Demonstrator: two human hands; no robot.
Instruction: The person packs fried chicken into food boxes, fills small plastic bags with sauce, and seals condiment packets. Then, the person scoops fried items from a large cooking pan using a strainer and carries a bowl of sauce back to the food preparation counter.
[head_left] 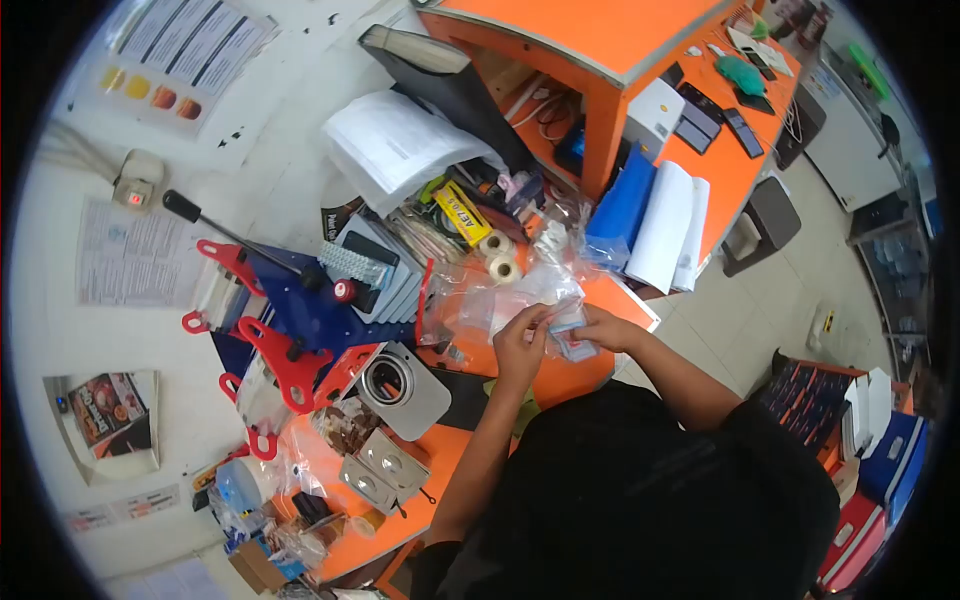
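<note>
Two white rolls (494,262) and clear bags (462,312) near both hands (521,343).

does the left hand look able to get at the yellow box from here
Probably yes: the left hand would need to reach past clear plastic and white rolls, but the yellow box looks uncovered on its upper face.

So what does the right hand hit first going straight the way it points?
The right hand already meets the small plastic packet at its fingertips; beyond that, likely the left hand, though depth is unclear.
</note>
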